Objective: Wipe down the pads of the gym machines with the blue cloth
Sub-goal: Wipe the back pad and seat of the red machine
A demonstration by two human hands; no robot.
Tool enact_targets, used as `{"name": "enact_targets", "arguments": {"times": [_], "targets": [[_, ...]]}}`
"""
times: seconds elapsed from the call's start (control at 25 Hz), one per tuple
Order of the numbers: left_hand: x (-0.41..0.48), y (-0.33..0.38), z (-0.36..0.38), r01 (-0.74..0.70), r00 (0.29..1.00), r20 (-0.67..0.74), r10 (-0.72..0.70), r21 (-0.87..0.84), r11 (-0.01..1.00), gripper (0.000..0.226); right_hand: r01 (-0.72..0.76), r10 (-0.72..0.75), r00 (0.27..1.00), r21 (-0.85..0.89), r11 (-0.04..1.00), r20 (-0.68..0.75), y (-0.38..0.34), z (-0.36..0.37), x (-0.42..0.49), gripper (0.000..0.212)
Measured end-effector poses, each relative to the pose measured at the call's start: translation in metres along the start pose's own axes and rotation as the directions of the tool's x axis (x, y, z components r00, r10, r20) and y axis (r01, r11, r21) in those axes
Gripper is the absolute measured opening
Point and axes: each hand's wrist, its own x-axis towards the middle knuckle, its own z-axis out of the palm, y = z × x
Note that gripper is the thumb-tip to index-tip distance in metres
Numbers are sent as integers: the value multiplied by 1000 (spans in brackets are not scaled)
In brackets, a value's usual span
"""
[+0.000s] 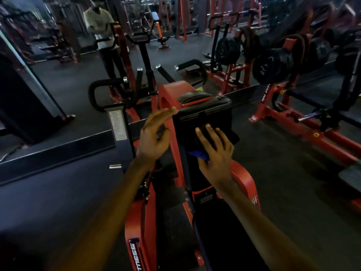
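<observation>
Pad [205, 118] edge beside flat left hand [154, 137]; spread right hand [214, 153] presses blue cloth [199, 155] down.

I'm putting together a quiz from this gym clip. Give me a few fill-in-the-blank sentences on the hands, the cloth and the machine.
1. The right hand presses a ____ cloth onto the black pad.
2. The left hand, fingers straight, holds ____.
3. The machine's frame is painted ____.
Missing words: blue; nothing; red.
</observation>
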Motion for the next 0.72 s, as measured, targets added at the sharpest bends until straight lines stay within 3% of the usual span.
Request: {"name": "enact_targets", "arguments": {"times": [0.16, 0.24, 0.36, 0.56, 0.72], "targets": [[11, -5, -12, 79, 995, 76, -70, -116, 990, 52, -139, 140, 985, 16, 990, -104, -10, 0, 33, 63], [16, -10, -14, 84, 991, 118, -64, -181, 980, 45, -85, 84, 990, -8, 996, -113, -19, 4, 22, 60], [23, -30, -15, 2, 986, 162, 39, -247, 969, 34, 136, -134, 991, -178, 975, 23, -30, 14, -18, 59], [48, -55, -24, 0, 944, 308, 120, -362, 932, 40, 48, -53, 999, -381, 923, -3, -66, 29, 3, 58], [54, -60, -20, -41, 935, 306, 178, -406, 913, 36, 46, -38, 999, -472, 881, 27, -70, 37, -22, 62]]}}
